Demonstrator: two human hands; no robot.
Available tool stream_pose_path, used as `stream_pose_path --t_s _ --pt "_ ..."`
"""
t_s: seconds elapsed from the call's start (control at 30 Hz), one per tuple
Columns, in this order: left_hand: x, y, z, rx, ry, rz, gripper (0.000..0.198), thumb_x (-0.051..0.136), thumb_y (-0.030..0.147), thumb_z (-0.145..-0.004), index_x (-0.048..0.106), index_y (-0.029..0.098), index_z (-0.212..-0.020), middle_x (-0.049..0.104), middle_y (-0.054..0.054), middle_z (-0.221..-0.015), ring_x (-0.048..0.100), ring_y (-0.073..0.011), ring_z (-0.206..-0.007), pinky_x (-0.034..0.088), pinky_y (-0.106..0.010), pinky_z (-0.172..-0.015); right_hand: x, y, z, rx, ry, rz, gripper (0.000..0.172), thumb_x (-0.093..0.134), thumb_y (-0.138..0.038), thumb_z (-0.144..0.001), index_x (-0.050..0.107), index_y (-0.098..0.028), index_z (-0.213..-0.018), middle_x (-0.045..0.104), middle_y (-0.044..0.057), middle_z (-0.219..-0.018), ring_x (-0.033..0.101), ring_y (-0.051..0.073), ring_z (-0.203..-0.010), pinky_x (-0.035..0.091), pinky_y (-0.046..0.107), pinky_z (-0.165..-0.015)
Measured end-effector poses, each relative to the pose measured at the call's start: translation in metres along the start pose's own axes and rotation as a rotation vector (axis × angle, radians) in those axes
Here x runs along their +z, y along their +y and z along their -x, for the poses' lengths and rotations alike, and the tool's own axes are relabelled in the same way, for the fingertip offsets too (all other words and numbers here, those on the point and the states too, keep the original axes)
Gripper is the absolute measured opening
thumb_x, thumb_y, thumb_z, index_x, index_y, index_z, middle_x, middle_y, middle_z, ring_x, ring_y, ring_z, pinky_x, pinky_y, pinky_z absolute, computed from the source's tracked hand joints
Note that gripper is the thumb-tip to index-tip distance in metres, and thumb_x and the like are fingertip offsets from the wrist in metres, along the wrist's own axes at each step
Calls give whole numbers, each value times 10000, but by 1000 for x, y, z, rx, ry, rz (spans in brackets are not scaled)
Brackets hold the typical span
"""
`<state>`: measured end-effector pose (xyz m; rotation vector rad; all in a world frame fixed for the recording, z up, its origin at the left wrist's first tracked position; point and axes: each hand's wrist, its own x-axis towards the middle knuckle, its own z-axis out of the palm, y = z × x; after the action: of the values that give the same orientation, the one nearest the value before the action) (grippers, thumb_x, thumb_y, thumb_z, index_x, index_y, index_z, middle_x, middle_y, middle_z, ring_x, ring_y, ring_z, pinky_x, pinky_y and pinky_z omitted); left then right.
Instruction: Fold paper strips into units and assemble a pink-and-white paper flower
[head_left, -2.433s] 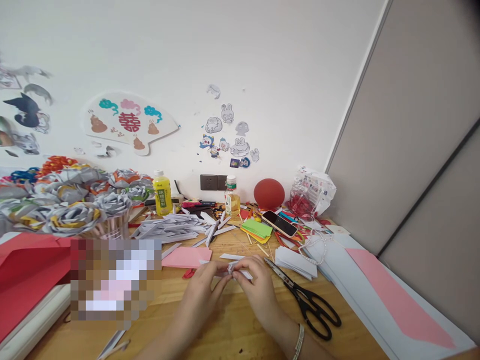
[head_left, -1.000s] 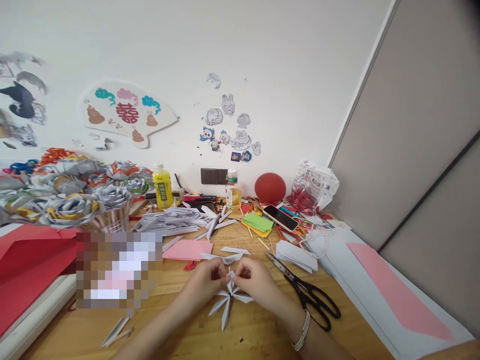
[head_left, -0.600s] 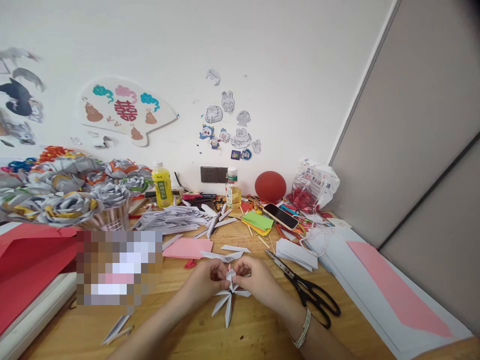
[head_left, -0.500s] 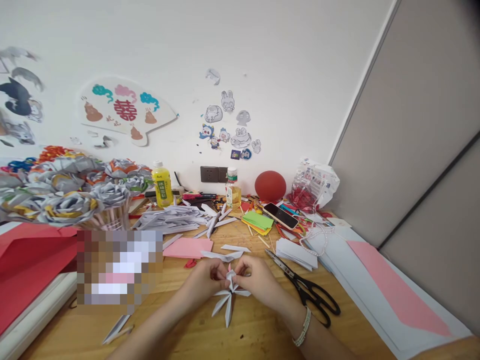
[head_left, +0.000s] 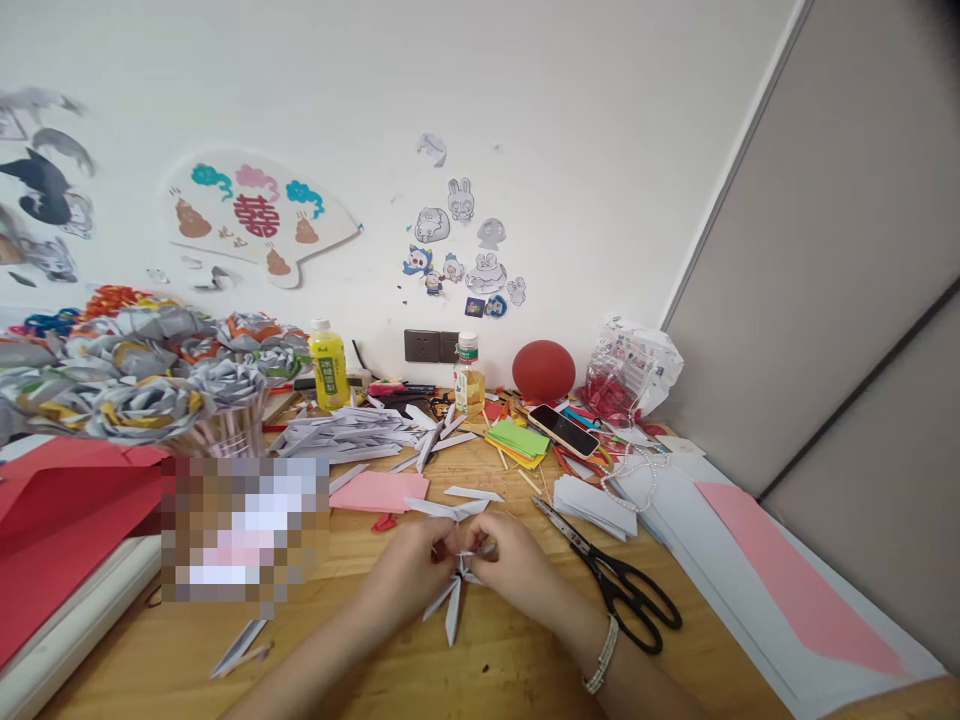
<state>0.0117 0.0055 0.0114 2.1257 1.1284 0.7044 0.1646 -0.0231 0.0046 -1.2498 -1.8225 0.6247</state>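
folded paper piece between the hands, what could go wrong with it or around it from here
The folded paper piece might crease or slip, as the left hand and right hand pinch it at fingertip.
The right forearm could nudge the scissors lying beside it.
The loose paper strip just beyond the hands may get brushed aside.

Both hands (head_left: 411, 562) close together, fingers (head_left: 445, 534) in a pinch, forearms (head_left: 322, 636) aslant inward.

Left hand (head_left: 416, 552) and right hand (head_left: 508, 555) are partly hiding a folded-paper piece (head_left: 451, 615), pixelation (head_left: 247, 525) is masking some tabletop (head_left: 420, 690), the left edge is cropping paper flowers (head_left: 146, 408).
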Motion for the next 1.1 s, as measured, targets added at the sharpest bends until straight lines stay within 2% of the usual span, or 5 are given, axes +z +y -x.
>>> stream_pose_path --t_s 0.27,0.5,0.67,1.0,1.1 --pt "2 3 1 -3 36 -52 118 426 83 -582 462 183 -530 498 36 -537 442 -120 -547 285 -215 -515 6 2 -1 -17 60 21 184 626 -1 -610 600 -179 -572 621 -29 -629 564 138 -651 392 215 -597" --pt "-12 -4 -5 -257 -218 491 174 516 262 -652 546 173 -799 600 17 -679 556 -147 -621 415 -230 -544 10 3 0 21 31 -26 156 600 -23 -657 615 -173 -622 650 -12 -693 578 137 -671 403 213 -601" --pt "-8 -13 -9 -221 -265 483 368 545 517 -683 540 149 -666 511 31 -575 460 -117 -527 358 -222 -494 12 0 3 32 25 20 156 595 -37 -696 643 -183 -720 655 0 -745 585 148 -708 425 236 -642" --pt "-6 -18 -13 -211 -196 404 465 562 614 -613 469 165 -536 454 48 -502 401 -107 -504 307 -221 -504 7 2 7 -526 -68 458 199 476 -128 -858 590 -171 -701 608 40 -688 518 182 -742 407 312 -722" --pt "-7 -17 -13 -196 -213 400 470 553 622 -614 471 165 -534 442 54 -508 397 -104 -515 303 -216 -511 2 1 6 -493 -81 413 116 518 -172 -854 601 -168 -773 632 43 -764 524 181 -792 419 304 -729"
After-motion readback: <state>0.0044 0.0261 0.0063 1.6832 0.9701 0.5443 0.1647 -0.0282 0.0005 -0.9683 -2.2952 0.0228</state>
